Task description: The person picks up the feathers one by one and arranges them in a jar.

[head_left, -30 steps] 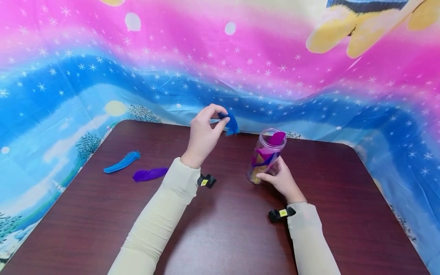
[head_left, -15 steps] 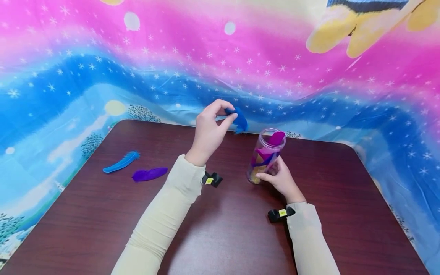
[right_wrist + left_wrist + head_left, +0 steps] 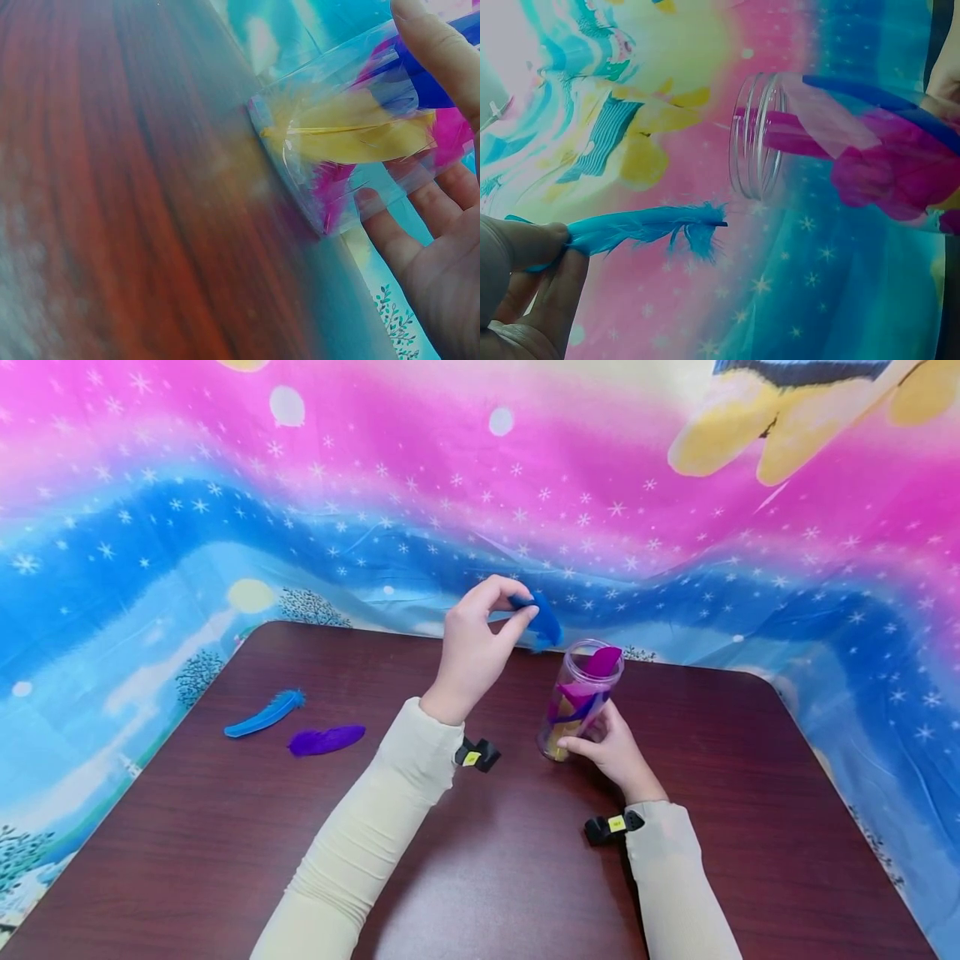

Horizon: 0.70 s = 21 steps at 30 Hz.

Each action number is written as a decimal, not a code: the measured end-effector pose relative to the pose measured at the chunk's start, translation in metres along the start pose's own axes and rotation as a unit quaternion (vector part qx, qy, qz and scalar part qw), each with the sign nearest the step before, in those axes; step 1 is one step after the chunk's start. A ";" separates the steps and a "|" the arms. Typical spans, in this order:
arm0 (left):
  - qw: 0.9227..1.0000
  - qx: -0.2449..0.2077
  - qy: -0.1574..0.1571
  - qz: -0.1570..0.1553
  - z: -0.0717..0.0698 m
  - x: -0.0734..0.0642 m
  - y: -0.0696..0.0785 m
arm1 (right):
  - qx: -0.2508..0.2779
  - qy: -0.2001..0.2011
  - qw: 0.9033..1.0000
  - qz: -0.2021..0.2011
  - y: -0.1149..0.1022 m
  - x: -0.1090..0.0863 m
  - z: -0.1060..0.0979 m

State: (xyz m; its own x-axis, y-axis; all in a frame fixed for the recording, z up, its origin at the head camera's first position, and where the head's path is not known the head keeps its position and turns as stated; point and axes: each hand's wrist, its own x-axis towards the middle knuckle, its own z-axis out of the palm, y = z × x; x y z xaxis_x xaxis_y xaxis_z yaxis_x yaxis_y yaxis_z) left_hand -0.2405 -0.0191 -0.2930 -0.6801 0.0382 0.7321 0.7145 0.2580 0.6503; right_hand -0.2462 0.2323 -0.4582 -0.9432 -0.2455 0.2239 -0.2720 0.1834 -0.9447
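Observation:
Between thumb and fingertips my left hand (image 3: 480, 643) pinches a blue feather (image 3: 546, 620), held up just left of the jar's mouth. In the left wrist view the feather (image 3: 645, 229) points its frayed end toward the open rim, apart from it. My right hand (image 3: 617, 756) grips the clear jar (image 3: 551, 727) low on its side, and the jar stands upright on the table. Inside the jar are magenta, dark blue and yellow feathers; one magenta feather (image 3: 602, 662) reaches up to the rim. The right wrist view shows the yellow feather (image 3: 360, 135) near the jar's base.
A light blue feather (image 3: 264, 714) and a purple feather (image 3: 326, 741) lie on the left of the dark wooden table (image 3: 465, 893). A printed cloth backdrop (image 3: 420, 468) hangs behind the table and at its sides.
My left hand has moved right with the blue feather, bringing it closer to the jar's mouth. The right hand and the jar have stayed in place.

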 end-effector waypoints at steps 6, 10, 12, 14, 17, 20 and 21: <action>1.000 -0.009 0.003 0.020 0.006 -0.001 0.002 | -0.007 -0.002 1.000 -0.002 0.001 0.000 -0.001; 0.999 -0.010 0.007 0.039 0.011 -0.001 0.004 | -0.005 -0.004 1.000 0.003 0.000 -0.001 -0.002; 0.999 -0.013 0.008 0.045 0.013 0.000 0.006 | -0.005 -0.004 1.000 0.004 0.000 0.000 -0.002; 0.999 -0.016 0.007 0.049 0.016 0.000 0.008 | -0.004 -0.004 1.000 0.005 0.000 0.000 -0.002; 0.998 -0.026 0.004 0.051 0.019 0.001 0.011 | -0.002 -0.006 1.000 0.006 0.000 0.000 -0.001; 0.998 -0.031 0.003 0.052 0.022 0.001 0.013 | 0.001 -0.007 1.000 0.006 0.001 0.000 -0.001; 0.998 -0.032 0.003 0.052 0.023 0.002 0.013 | 0.002 -0.007 1.000 0.005 0.001 0.001 -0.002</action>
State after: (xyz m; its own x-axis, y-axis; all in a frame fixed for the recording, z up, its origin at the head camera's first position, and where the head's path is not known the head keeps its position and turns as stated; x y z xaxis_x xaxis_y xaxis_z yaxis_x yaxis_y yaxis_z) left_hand -0.2358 0.0065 -0.2878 -0.6001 0.0556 0.7980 0.7909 0.1905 0.5815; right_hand -0.2475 0.2338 -0.4588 -0.9433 -0.2570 0.2101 -0.2610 0.1831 -0.9478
